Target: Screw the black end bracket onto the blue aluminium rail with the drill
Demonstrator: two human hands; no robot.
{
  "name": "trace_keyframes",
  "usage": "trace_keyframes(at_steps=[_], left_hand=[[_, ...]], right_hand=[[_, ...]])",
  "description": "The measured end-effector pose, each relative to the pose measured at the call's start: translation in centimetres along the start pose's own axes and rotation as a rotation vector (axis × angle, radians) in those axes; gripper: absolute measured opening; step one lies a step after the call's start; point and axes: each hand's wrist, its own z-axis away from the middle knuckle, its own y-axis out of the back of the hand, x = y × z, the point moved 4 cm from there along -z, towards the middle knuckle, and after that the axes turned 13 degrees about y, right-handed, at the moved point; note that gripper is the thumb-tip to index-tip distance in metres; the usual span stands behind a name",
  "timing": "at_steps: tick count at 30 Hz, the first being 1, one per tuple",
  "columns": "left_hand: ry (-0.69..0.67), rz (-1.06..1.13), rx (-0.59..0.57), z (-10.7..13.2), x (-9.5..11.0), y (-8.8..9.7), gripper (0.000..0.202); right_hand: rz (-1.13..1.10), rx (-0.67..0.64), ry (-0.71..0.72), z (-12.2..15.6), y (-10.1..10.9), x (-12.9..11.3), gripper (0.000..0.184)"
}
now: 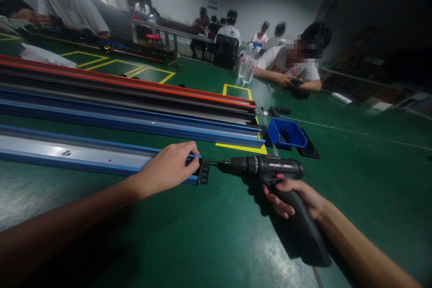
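My right hand [300, 195] is wrapped round the grip of a black cordless drill [278, 168], which points left. Its long thin bit [216, 162] reaches to the end of a blue metal rail [135, 171] with a pale inner channel. At that end, a slotted black end plate [204, 174] sticks out. My left hand [173, 162] lies over the rail's end, thumb and fingers closed on it beside the bit's tip. Whether a screw sits at the tip is too small to tell.
Beyond lie more rails: blue [202, 128], black and orange-red [168, 85]. A blue bin [286, 132] with dark items stands to their right. Two water bottles [249, 65] stand farther back on the green table [371, 166]. A person [286, 63] sits across; others are behind.
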Motion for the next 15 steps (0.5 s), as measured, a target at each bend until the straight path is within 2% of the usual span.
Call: trace_keyframes(at_steps=[15], left_hand=[[-0.002, 0.003, 0.0, -0.11, -0.14, -0.08, 0.018]], right_hand=[[-0.003, -0.003, 0.005, -0.09, -0.24, -0.08, 0.028]])
